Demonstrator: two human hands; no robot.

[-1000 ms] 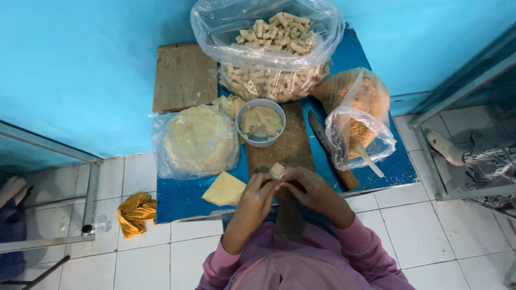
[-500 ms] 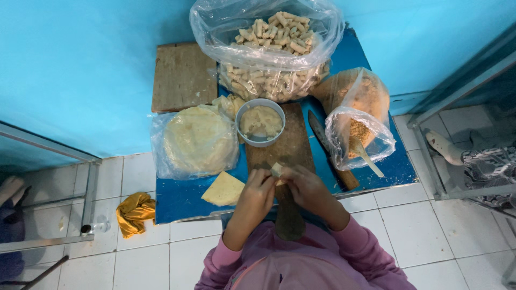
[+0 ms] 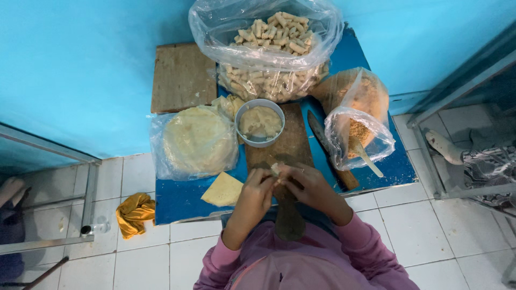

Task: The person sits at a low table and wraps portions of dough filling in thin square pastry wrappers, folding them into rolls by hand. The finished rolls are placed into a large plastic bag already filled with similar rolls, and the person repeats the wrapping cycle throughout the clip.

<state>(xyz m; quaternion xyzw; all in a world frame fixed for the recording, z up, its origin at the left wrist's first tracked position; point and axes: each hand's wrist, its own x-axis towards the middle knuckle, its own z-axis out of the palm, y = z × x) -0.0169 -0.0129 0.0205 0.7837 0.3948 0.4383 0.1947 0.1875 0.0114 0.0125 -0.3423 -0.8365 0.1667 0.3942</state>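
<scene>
In the head view, the left hand (image 3: 257,185) and right hand (image 3: 306,185) are both closed around one small pale roll (image 3: 275,168), pinching it between the fingertips over the near end of the wooden cutting board (image 3: 285,142). Beyond the board's far end a big clear bag (image 3: 266,48) is already heaped with finished rolls. Much is left: left of the board lie a bagged stack of round wrappers (image 3: 196,140) and one cut wrapper piece (image 3: 223,189), and a grey bowl of filling (image 3: 260,122) sits on it.

Head view, steeply downward, close
</scene>
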